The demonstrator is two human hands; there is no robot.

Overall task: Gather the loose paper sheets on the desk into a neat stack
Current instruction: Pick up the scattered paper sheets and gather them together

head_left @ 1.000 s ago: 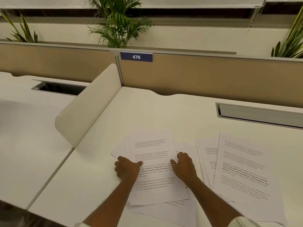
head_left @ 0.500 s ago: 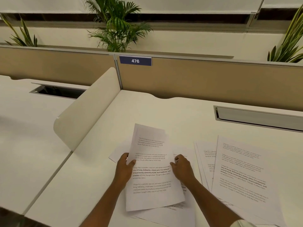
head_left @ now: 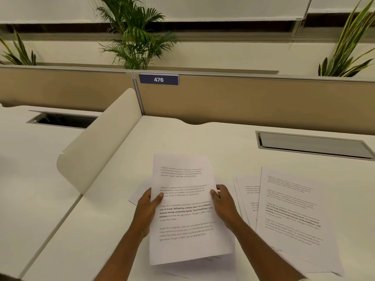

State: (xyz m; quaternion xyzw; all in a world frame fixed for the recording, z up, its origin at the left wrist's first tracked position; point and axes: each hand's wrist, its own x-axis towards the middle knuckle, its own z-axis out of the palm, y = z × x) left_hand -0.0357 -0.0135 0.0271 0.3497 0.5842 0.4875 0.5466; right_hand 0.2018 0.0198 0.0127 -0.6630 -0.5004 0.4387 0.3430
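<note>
I hold a bundle of printed white sheets (head_left: 183,211) lifted off the white desk (head_left: 203,138), its far end tilted up. My left hand (head_left: 147,207) grips the bundle's left edge with the thumb on top. On the right edge sits my right hand (head_left: 224,205), fingers curled around the paper. Under the bundle more sheets (head_left: 138,194) still lie on the desk, their corners poking out left and below. A separate fan of printed sheets (head_left: 292,216) rests flat to the right.
A rounded cream divider panel (head_left: 97,151) stands to the left between two desks. A tan partition wall (head_left: 253,100) with a "476" label (head_left: 158,79) closes the back. A cable tray lid (head_left: 312,146) is set into the desk at right.
Both hands went from pressing flat on the sheets to gripping their side edges. The bundle rose off the desk and tilted up toward me.
</note>
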